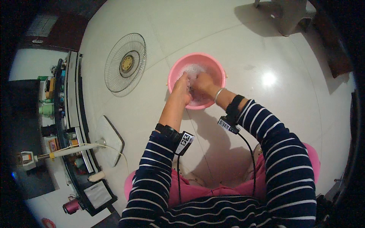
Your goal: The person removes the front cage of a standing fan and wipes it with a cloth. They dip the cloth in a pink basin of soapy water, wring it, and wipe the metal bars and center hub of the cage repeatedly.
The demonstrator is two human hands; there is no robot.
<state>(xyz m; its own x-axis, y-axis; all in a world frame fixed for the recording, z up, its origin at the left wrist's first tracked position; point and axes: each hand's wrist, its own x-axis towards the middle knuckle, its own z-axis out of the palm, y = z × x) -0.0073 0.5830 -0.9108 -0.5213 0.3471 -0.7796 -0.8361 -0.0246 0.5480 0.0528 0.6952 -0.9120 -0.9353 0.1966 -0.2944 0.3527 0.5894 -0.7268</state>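
Observation:
A round pink plastic bucket (pixel 172 69) stands on the tiled floor in front of me, with white suds (pixel 194 68) and water inside. Both my hands reach down into it. My left hand (pixel 183 88) is at the left side of the bucket, its fingers pointing into the foam. Close beside it, my right hand (pixel 203 82) is bent at the wrist, its fingertips hidden by foam and shadow. Something dark shows between the two hands, too blurred to name. Whether either hand grips it cannot be made out. A silver bangle (pixel 219 95) circles my right wrist.
A round wire fan grille (pixel 139 61) lies on the floor left of the bucket. Farther left, a fan stand with a white pole (pixel 74 151) and flat base (pixel 109 139) is beside a cluttered low cabinet (pixel 72 94). Grey furniture (pixel 291 17) stands at the upper right.

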